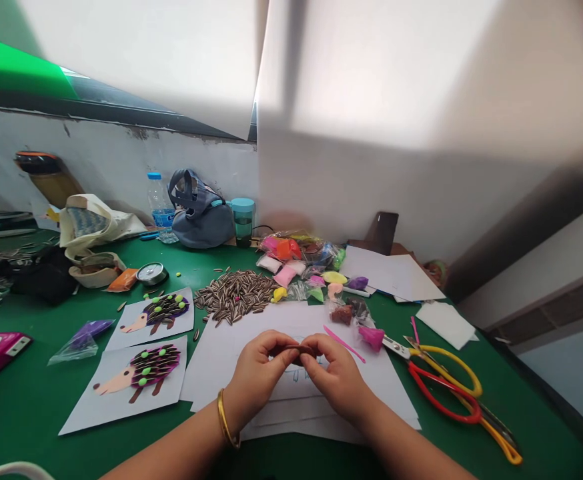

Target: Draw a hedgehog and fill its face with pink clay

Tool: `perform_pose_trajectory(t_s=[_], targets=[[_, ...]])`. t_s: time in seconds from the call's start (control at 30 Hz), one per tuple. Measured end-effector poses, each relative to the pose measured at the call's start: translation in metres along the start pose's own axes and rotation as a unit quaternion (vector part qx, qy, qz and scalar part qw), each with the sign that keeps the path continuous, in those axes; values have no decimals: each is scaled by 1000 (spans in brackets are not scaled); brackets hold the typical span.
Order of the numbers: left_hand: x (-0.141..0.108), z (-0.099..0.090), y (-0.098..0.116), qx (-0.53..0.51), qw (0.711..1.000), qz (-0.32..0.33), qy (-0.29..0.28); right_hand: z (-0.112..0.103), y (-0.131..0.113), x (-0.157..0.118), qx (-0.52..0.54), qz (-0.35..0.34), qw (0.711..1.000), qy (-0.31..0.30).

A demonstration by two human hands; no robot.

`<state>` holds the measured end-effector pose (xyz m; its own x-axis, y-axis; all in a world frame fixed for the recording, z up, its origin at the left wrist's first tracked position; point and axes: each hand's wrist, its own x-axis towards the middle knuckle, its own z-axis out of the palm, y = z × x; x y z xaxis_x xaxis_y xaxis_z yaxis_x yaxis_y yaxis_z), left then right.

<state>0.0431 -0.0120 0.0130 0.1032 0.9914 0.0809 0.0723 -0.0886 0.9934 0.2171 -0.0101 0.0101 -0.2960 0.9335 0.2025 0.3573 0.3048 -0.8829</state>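
Note:
Over white paper sheets [226, 347] at the centre, my left hand [259, 370] and my right hand [336, 377] meet, fingertips nearly touching. Both pinch a thin strip of brown clay [299, 348] between thumbs and forefingers. Bluish lines show on the paper below, partly covered by my hands. To the left lie two cards with hedgehog figures, the upper card [181, 323] and the lower card [91, 413], made of peach and purple clay with dark seeds and green dots. A pile of striped seeds [236, 297] sits behind the paper.
Red and yellow scissors [446, 400] lie at the right. Bagged coloured clay [291, 250], a pink strip [344, 343] and a pink clay piece [371, 337] are behind my hands. At the back stand a blue bag [201, 220], a bottle [159, 203] and a phone [386, 230].

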Motion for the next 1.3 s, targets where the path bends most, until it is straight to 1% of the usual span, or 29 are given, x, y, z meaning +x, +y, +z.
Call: perform_pose_trajectory(t_s=[0.07,0.13,0.23,0.3,0.43,0.5,0.63,0.7,0.83,0.9,1.0,1.1,1.23,1.3], targets=[[0,0,0,-55,998,-22,-11,-1,0,0,11,1,1000,2],[0,-1,1,-70,997,-22,-21,-2,0,1,22,2,1000,-7],[1,-3,2,-8,1000,21,-16,-2,1,2,29,1,999,-18],[2,-3,1,29,999,42,-11,-2,0,2,15,5,1000,-15],[1,-4,-2,42,998,49,-1,0,-2,1,-13,18,1000,-12],[0,-4,-2,41,997,62,-10,0,-3,2,-26,21,999,-11],[-2,-3,-2,76,990,112,-51,0,-5,2,-37,16,999,-22],[-2,-3,-1,94,988,117,-46,0,-7,2,-30,13,999,-30],[-2,-3,-1,85,993,87,5,0,-7,2,-24,26,999,-25],[-3,-2,0,84,994,71,3,1,-6,1,-34,30,999,-20],[-3,-2,1,110,991,76,-19,2,-5,1,-50,19,998,-23],[-2,-2,3,115,991,68,-8,1,-5,1,-51,14,998,-23],[-1,-2,1,30,999,19,-5,-1,-4,1,-40,12,999,-16],[0,-2,0,-3,1000,4,-8,-1,-4,1,-49,10,999,-16]])
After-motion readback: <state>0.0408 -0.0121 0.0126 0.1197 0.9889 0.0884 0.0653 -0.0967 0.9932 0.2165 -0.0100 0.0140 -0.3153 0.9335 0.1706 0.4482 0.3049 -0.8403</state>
